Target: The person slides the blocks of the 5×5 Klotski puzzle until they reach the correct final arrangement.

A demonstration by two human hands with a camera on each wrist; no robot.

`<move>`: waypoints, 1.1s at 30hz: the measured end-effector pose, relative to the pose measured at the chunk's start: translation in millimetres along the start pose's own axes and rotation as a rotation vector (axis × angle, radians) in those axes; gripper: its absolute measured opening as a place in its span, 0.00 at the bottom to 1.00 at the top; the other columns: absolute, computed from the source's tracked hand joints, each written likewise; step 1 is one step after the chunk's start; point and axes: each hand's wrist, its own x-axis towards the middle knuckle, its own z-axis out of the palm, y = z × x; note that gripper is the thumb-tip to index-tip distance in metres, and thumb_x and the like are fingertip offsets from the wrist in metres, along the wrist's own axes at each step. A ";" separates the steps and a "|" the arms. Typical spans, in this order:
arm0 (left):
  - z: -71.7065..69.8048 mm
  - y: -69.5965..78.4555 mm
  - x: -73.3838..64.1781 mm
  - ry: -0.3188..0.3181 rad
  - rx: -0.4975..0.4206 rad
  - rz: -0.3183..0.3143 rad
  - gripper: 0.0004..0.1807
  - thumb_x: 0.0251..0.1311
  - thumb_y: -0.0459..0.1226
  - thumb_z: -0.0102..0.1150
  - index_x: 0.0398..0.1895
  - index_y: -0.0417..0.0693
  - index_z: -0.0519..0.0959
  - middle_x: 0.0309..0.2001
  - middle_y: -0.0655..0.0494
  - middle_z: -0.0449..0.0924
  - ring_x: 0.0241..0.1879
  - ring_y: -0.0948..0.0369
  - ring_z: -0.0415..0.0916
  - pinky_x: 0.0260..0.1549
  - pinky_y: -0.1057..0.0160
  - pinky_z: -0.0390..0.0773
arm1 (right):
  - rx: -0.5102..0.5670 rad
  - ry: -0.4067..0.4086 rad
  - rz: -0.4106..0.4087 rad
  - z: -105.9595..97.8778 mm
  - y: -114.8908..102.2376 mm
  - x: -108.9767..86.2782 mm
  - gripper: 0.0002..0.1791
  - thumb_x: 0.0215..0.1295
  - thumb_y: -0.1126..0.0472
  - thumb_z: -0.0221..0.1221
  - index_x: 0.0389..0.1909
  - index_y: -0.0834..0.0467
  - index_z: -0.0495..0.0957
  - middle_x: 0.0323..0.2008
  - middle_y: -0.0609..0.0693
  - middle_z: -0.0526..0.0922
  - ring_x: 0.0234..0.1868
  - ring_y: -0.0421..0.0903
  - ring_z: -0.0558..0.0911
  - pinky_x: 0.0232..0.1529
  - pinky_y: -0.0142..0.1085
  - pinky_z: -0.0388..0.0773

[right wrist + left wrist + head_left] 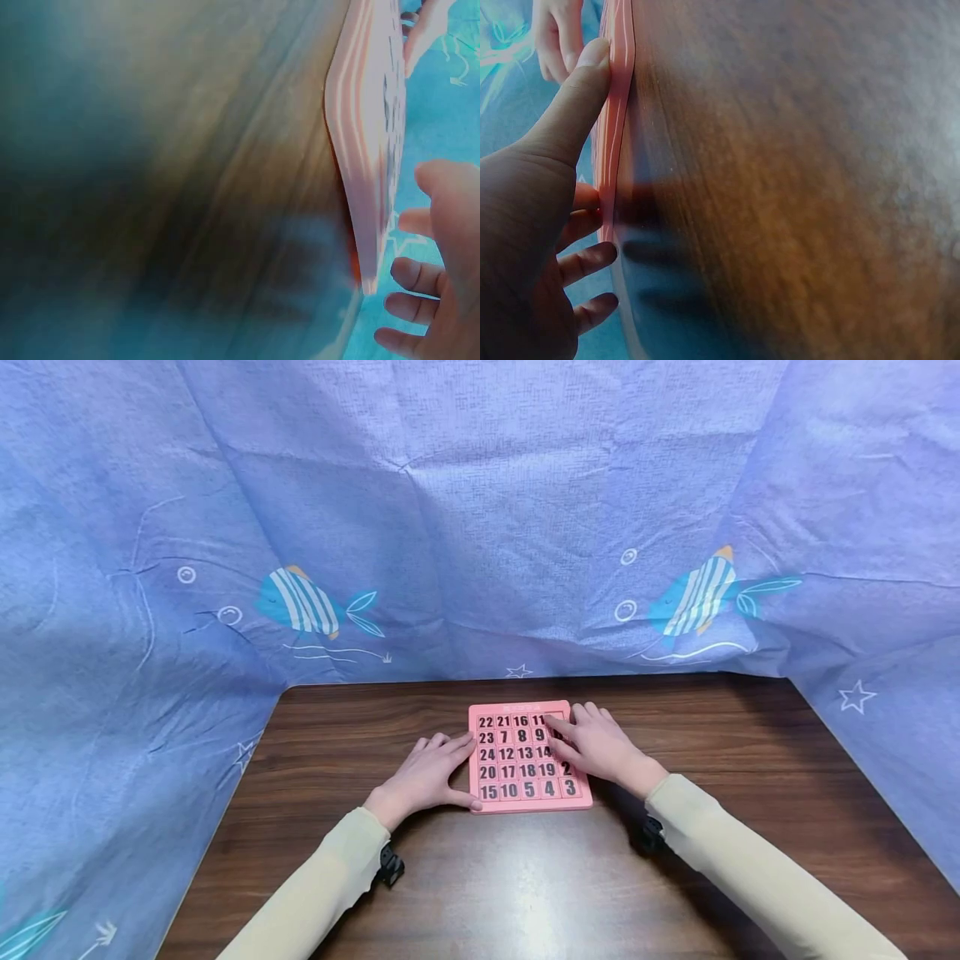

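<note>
A pink sliding number puzzle (527,762) with black numerals lies flat on the table. My left hand (423,776) rests at its left side, index fingertip on the left edge and thumb on the near-left corner. In the left wrist view the thumb lies along the pink board's edge (619,105), the other fingers loosely extended. My right hand (606,748) reaches over the right side, thumb and index finger extended over the right-hand columns and hiding some tiles. The right wrist view shows its fingers apart, beside the board's edge (352,112).
The dark wood-grain table (360,718) carries the puzzle near its far edge. Behind and at both sides hangs a blue cloth (510,543) with striped fish printed on it. Black wrist devices sit under both sleeves.
</note>
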 end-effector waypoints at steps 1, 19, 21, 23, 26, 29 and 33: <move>-0.1 0.3 0.1 -0.003 -0.002 -0.002 0.60 0.50 0.71 0.69 0.81 0.48 0.63 0.80 0.52 0.60 0.66 0.52 0.66 0.61 0.47 0.65 | 0.000 -0.002 -0.003 -1.0 1.2 -3.4 0.25 0.74 0.46 0.61 0.66 0.53 0.82 0.31 0.50 0.68 0.37 0.53 0.67 0.40 0.46 0.64; -3.3 3.1 -1.1 0.005 0.004 0.013 0.58 0.51 0.69 0.70 0.79 0.46 0.65 0.80 0.49 0.62 0.66 0.50 0.67 0.61 0.47 0.66 | 0.028 0.023 -0.060 1.1 11.9 -25.8 0.24 0.73 0.49 0.62 0.66 0.51 0.83 0.31 0.50 0.70 0.35 0.51 0.68 0.37 0.43 0.64; -3.2 3.1 -1.4 0.008 0.002 0.014 0.58 0.51 0.69 0.70 0.79 0.46 0.66 0.80 0.49 0.62 0.66 0.50 0.67 0.61 0.47 0.66 | 0.044 0.014 -0.051 1.7 13.8 -22.9 0.24 0.73 0.48 0.62 0.66 0.51 0.83 0.30 0.50 0.69 0.34 0.51 0.67 0.37 0.43 0.64; -3.0 3.0 -1.4 0.009 -0.004 0.012 0.58 0.51 0.69 0.70 0.79 0.46 0.66 0.79 0.49 0.62 0.66 0.50 0.67 0.60 0.47 0.66 | 0.049 0.008 -0.043 1.9 15.5 -19.8 0.24 0.73 0.48 0.62 0.65 0.51 0.83 0.30 0.50 0.69 0.34 0.51 0.67 0.37 0.43 0.64; -3.3 3.0 -0.9 0.004 -0.008 0.007 0.59 0.51 0.69 0.70 0.80 0.46 0.65 0.80 0.50 0.61 0.66 0.51 0.67 0.60 0.48 0.66 | 0.044 -0.005 -0.029 2.5 18.1 -15.0 0.24 0.74 0.47 0.61 0.66 0.50 0.82 0.31 0.51 0.69 0.35 0.51 0.67 0.37 0.43 0.64; -3.7 3.0 -0.4 0.004 -0.008 0.006 0.59 0.50 0.69 0.70 0.80 0.46 0.65 0.80 0.50 0.61 0.65 0.51 0.67 0.59 0.48 0.66 | 0.032 -0.018 -0.015 3.4 19.8 -10.9 0.25 0.74 0.46 0.61 0.67 0.50 0.82 0.31 0.51 0.70 0.36 0.51 0.68 0.38 0.44 0.65; -4.0 3.1 -0.7 0.006 -0.005 0.006 0.60 0.49 0.69 0.71 0.80 0.47 0.65 0.80 0.51 0.62 0.65 0.51 0.67 0.59 0.48 0.66 | 0.028 -0.018 -0.011 4.9 20.2 -8.2 0.25 0.74 0.46 0.61 0.67 0.50 0.82 0.31 0.51 0.70 0.36 0.51 0.69 0.38 0.44 0.65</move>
